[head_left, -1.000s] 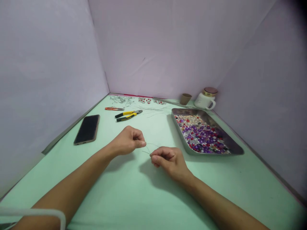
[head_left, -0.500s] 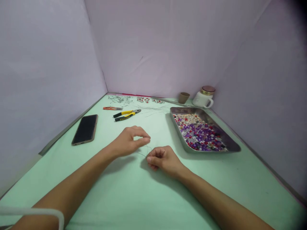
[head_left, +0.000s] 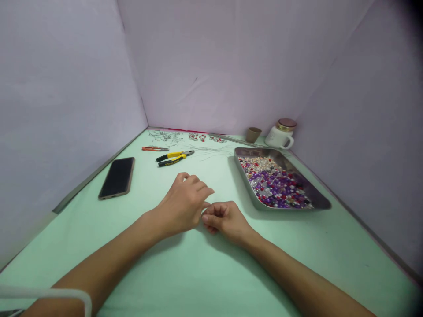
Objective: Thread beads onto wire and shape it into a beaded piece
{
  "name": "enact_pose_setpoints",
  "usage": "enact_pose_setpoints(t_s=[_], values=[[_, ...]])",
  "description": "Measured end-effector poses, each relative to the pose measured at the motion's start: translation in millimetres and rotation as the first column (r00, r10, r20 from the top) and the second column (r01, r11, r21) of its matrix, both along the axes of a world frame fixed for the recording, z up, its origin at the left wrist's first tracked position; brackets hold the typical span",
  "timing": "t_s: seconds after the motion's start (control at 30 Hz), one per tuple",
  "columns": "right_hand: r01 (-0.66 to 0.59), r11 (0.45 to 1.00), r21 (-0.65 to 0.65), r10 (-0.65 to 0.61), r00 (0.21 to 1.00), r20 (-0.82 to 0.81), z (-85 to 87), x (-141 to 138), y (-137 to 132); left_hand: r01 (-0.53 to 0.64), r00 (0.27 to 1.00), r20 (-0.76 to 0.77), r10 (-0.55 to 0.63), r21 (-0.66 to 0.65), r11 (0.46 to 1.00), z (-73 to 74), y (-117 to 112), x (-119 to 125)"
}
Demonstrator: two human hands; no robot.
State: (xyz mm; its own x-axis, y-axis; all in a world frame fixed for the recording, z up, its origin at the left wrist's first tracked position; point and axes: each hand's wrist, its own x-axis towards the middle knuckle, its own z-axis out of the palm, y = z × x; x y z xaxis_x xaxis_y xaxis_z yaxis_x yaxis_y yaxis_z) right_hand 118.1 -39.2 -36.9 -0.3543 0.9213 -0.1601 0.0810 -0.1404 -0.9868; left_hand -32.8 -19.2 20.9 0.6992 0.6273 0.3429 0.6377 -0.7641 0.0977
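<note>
My left hand (head_left: 188, 200) is over the table with its back turned up and its fingers curled down. Its fingertips meet those of my right hand, and what they hold, if anything, is hidden behind the knuckles. My right hand (head_left: 226, 220) is closed in a pinch, thumb against the bent forefinger, just above the green tabletop (head_left: 205, 273). The thin wire in this pinch showed in the earlier view; now my left hand covers nearly all of it. To the right of my hands stands a metal tray (head_left: 313, 200) of mixed beads (head_left: 277, 185), purple, red, white and dark.
Beyond my hands lie yellow-black pliers (head_left: 175, 158), orange-handled snips (head_left: 155, 149), loose wires (head_left: 211, 150), a wire heap (head_left: 165, 137) and beaded pieces (head_left: 202, 138). A phone (head_left: 117, 178) lies left. A brown cup (head_left: 253, 134) and lidded white mug (head_left: 280, 135) stand behind the tray.
My left hand has turned over, back upward, and come in against the right fingertips, covering the wire. My right hand has stayed in place.
</note>
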Motion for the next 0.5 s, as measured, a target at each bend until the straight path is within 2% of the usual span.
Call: enact_pose_setpoints(t_s=[0.1,0.17,0.23,0.33,0.43,0.5], values=[[0.011,1.000,-0.003,-0.011,1.000,-0.003,-0.4,-0.7,-0.2,0.015,0.999,-0.033,-0.014,0.022,1.000,-4.5,0.5,1.4],[0.024,1.000,0.006,-0.024,1.000,-0.006,0.5,-1.2,0.1,-0.008,0.999,-0.038,0.011,0.089,0.996,-7.5,0.2,2.8],[0.063,0.998,0.014,-0.063,0.998,-0.020,1.9,-1.3,1.0,-0.058,0.997,-0.041,0.066,0.178,0.982,-9.5,-1.9,5.1],[0.194,0.981,0.021,-0.193,0.980,-0.048,3.8,-0.6,3.7,-0.174,0.984,0.006,0.179,0.256,0.951,-11.2,-7.0,9.6],[0.309,0.951,0.034,-0.305,0.949,-0.083,4.4,0.3,5.8,-0.259,0.964,0.102,0.244,0.187,0.948,-12.4,-10.1,12.7],[0.340,0.940,0.034,-0.335,0.935,-0.115,4.6,0.3,5.7,-0.311,0.936,0.178,0.302,0.025,0.950,-13.0,-9.3,12.8]])
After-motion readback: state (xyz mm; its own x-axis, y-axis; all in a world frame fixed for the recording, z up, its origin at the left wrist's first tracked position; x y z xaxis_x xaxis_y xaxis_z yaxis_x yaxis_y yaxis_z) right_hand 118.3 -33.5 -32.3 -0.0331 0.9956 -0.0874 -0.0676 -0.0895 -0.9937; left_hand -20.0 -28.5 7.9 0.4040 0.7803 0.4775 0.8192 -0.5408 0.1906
